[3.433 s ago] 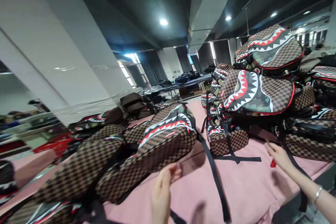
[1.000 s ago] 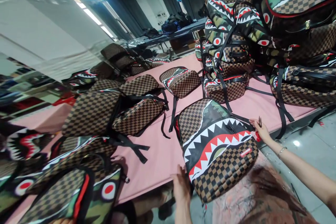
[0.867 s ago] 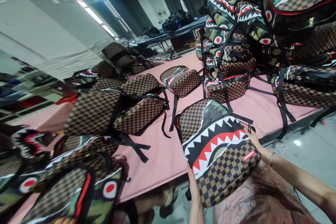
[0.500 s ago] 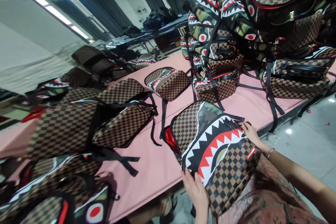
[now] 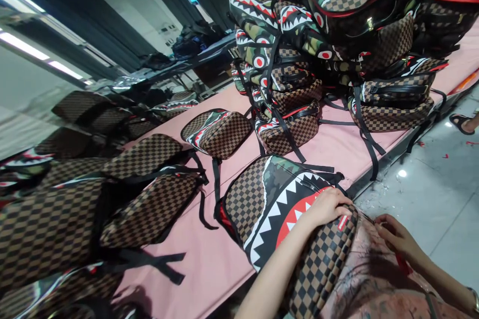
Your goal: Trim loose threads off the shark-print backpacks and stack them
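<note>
A checkered backpack (image 5: 258, 199) with a camouflage patch and a shark-mouth print lies at the front edge of the pink table, tilted against my body. My left hand (image 5: 331, 205) reaches across its front, fingers bent and gripping near the small red-and-white label (image 5: 342, 222). My right hand (image 5: 394, 234) is off the bag, close to my patterned apron (image 5: 374, 279), with its fingers curled together. Whatever those fingers may hold is too small to make out. Black straps and a zipper pull (image 5: 312, 185) show along the bag's far side.
Tall piles of matching backpacks (image 5: 292, 134) rise at the back right of the pink table (image 5: 220, 279). More bags (image 5: 153, 209) crowd the left, their straps trailing. A single bag (image 5: 220, 132) lies behind mine. A person's sandaled foot (image 5: 464, 122) shows on the floor.
My left hand has moved from the bag's near left side across to the label. My right hand has left the bag's right edge and dropped toward the apron. The view has turned right.
</note>
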Demonstrator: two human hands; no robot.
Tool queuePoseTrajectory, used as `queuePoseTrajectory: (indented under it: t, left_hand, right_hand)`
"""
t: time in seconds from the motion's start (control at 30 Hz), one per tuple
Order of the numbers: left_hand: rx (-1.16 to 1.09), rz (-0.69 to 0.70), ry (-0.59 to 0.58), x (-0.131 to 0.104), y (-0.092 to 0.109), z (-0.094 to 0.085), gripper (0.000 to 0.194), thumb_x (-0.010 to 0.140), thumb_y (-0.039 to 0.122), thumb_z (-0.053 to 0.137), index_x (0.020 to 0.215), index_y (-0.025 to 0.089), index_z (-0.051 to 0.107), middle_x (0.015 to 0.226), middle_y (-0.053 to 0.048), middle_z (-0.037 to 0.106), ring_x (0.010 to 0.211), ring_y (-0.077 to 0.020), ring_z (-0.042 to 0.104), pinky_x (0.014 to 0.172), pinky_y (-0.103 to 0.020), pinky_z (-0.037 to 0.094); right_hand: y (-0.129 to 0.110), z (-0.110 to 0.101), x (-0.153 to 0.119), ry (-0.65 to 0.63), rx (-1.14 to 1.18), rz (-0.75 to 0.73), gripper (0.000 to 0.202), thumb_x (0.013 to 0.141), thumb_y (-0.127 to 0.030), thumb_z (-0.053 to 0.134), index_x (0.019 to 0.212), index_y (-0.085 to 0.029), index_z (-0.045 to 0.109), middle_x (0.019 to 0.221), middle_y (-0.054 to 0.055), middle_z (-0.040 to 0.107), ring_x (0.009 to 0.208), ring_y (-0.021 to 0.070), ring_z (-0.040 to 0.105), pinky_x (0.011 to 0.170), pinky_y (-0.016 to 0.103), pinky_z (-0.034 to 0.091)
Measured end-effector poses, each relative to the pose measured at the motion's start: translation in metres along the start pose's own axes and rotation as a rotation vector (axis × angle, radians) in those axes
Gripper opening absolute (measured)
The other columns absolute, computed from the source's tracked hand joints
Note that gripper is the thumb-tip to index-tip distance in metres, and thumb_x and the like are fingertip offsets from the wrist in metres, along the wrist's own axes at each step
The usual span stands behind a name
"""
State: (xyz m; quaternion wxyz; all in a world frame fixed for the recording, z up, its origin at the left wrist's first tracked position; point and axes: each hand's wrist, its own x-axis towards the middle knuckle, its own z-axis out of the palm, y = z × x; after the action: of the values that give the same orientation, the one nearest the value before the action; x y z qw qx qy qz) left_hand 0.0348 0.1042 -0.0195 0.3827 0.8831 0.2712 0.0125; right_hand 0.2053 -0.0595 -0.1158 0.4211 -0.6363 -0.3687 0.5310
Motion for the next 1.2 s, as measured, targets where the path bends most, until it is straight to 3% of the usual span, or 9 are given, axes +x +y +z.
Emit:
queuePoseTrajectory:
  t: [0.13, 0.23, 0.57, 0.67, 0.8, 0.93, 1.0, 1.07, 1.2]
  left_hand:
    - [0.015, -0.061, -0.140, 0.019, -0.007, 0.004, 0.005, 0.070, 0.022, 0.064, 0.072, 0.022, 0.069, 0.073, 0.000, 0.068, 0.074, -0.0157, 0.060, 0.072, -0.023, 0.043]
    - [0.007, -0.089, -0.161, 0.021, -0.012, 0.006, 0.011, 0.071, 0.016, 0.058, 0.071, 0.021, 0.068, 0.069, 0.001, 0.068, 0.065, -0.0126, 0.059, 0.064, -0.020, 0.043]
    - [-0.007, -0.101, -0.094, 0.023, -0.009, 0.010, 0.016, 0.063, 0.008, 0.054, 0.063, 0.019, 0.065, 0.071, 0.000, 0.067, 0.072, -0.0149, 0.059, 0.071, -0.023, 0.044]
    - [-0.026, -0.131, -0.007, 0.022, -0.008, 0.010, 0.009, 0.065, 0.013, 0.056, 0.063, 0.018, 0.063, 0.070, -0.001, 0.065, 0.070, -0.0147, 0.058, 0.070, -0.023, 0.044]
    - [-0.063, -0.255, 0.216, 0.014, -0.013, 0.007, 0.023, 0.081, 0.020, 0.040, 0.089, 0.018, 0.061, 0.075, -0.002, 0.063, 0.070, -0.0141, 0.058, 0.070, -0.026, 0.046]
    - [-0.034, -0.255, 0.497, -0.011, -0.012, 0.005, 0.040, 0.081, 0.015, 0.037, 0.120, 0.021, 0.047, 0.116, -0.009, 0.054, 0.113, -0.0199, 0.047, 0.096, -0.038, 0.036]
    - [-0.010, -0.247, 0.596, -0.029, -0.005, 0.009, 0.035, 0.081, 0.019, 0.045, 0.115, 0.022, 0.051, 0.130, -0.011, 0.042, 0.125, -0.0233, 0.034, 0.102, -0.042, 0.029]
    - [-0.025, -0.309, 0.611, -0.046, 0.004, 0.017, 0.018, 0.083, 0.027, 0.046, 0.094, 0.020, 0.059, 0.125, -0.011, 0.047, 0.120, -0.0241, 0.040, 0.098, -0.041, 0.034]
    - [-0.025, -0.502, 0.610, -0.068, 0.025, 0.043, 0.024, 0.085, 0.035, 0.043, 0.072, 0.019, 0.056, 0.099, -0.008, 0.057, 0.096, -0.0226, 0.053, 0.084, -0.039, 0.043]
  right_hand:
    - [-0.012, 0.009, -0.011, 0.022, 0.130, 0.064, 0.033, 0.077, -0.054, 0.053, 0.085, -0.021, 0.051, 0.053, -0.007, 0.037, 0.043, 0.0088, 0.034, 0.039, 0.021, 0.023]
    - [-0.017, 0.012, -0.002, -0.018, 0.090, 0.070, 0.035, 0.076, -0.056, 0.052, 0.080, -0.021, 0.050, 0.051, -0.008, 0.035, 0.042, 0.0085, 0.031, 0.039, 0.020, 0.023]
    - [-0.041, 0.022, 0.016, 0.034, -0.328, -0.233, 0.020, 0.080, -0.042, 0.049, 0.077, -0.022, 0.051, 0.066, -0.002, 0.058, 0.061, 0.0161, 0.051, 0.057, 0.027, 0.040]
    - [-0.041, 0.021, 0.022, -0.016, -0.316, -0.274, 0.019, 0.082, -0.039, 0.048, 0.074, -0.021, 0.052, 0.064, -0.002, 0.056, 0.061, 0.0153, 0.051, 0.055, 0.026, 0.039]
    - [-0.029, 0.012, 0.032, -0.026, -0.185, -0.303, 0.021, 0.083, -0.039, 0.048, 0.077, -0.021, 0.054, 0.068, -0.001, 0.057, 0.064, 0.0154, 0.053, 0.057, 0.025, 0.042]
    - [-0.015, -0.008, 0.046, -0.016, -0.214, -0.410, 0.021, 0.081, -0.039, 0.054, 0.090, -0.021, 0.060, 0.086, 0.003, 0.063, 0.080, 0.0192, 0.057, 0.072, 0.030, 0.046]
    - [-0.013, -0.019, 0.055, -0.064, -0.253, -0.466, 0.022, 0.082, -0.038, 0.054, 0.094, -0.022, 0.062, 0.090, 0.005, 0.064, 0.083, 0.0201, 0.058, 0.074, 0.031, 0.046]
    - [-0.016, -0.026, 0.064, -0.145, -0.285, -0.507, 0.023, 0.083, -0.039, 0.052, 0.095, -0.022, 0.062, 0.090, 0.006, 0.064, 0.081, 0.0202, 0.058, 0.072, 0.031, 0.046]
    - [-0.025, -0.029, 0.081, -0.307, -0.334, -0.632, 0.028, 0.085, -0.043, 0.049, 0.093, -0.021, 0.063, 0.090, 0.009, 0.063, 0.084, 0.0216, 0.057, 0.073, 0.033, 0.046]
